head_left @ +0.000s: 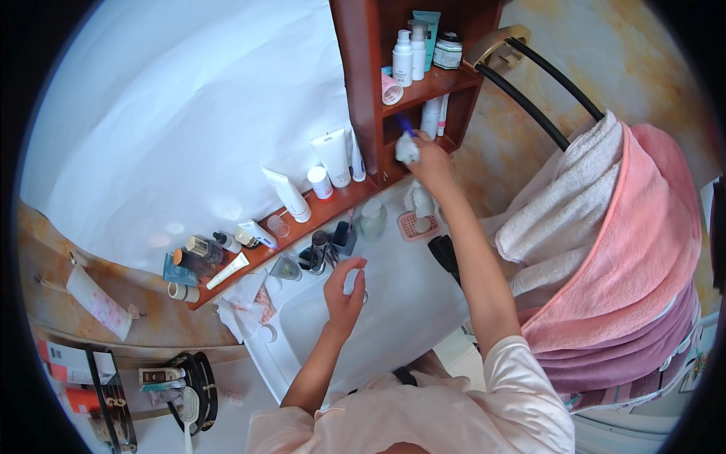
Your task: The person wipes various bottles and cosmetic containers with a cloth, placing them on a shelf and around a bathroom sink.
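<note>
Crumpled white cloth (pixel 406 149) pinched in right hand (pixel 429 160), pressed at lower cubby of far wooden shelf unit (pixel 363 83). Left hand (pixel 344 291) curled round small clear bottle (pixel 352 281) over sink (pixel 408 303). Judging: wiping underway, bottles on upper shelves not yet moved.

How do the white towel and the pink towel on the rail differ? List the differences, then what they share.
The white towel lies nearer the sink and looks smaller; the pink towel spreads wider and hangs lower. The white towel is bunched into folds; the pink towel drapes smoother. Both hang over the black rail.
</note>
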`<control>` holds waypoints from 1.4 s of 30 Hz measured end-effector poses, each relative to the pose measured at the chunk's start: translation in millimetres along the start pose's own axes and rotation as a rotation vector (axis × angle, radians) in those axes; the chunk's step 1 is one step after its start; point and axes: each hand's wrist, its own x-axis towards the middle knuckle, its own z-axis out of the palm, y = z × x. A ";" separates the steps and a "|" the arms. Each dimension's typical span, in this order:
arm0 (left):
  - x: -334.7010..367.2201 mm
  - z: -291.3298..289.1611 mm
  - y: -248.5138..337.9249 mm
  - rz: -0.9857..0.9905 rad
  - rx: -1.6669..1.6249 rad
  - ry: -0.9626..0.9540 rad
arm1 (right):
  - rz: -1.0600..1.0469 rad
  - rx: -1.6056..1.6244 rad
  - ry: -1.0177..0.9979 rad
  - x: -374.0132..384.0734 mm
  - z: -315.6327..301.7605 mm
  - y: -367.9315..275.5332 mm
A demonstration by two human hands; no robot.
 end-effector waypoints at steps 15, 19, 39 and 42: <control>27.4 56.8 -5.1 -0.516 -0.618 -0.252 | 0.312 1.173 -0.070 -190.6 -18.7 -24.4; 12.3 51.2 2.8 -0.409 -0.426 -0.093 | 0.552 1.461 0.370 -201.2 -9.8 -33.4; -3.8 29.7 17.7 -0.346 -0.525 -0.258 | 0.670 1.237 0.503 -215.8 -14.7 -24.6; 0.7 22.5 12.6 -0.465 -0.713 -0.210 | 0.264 0.770 0.650 -215.3 -25.3 -14.3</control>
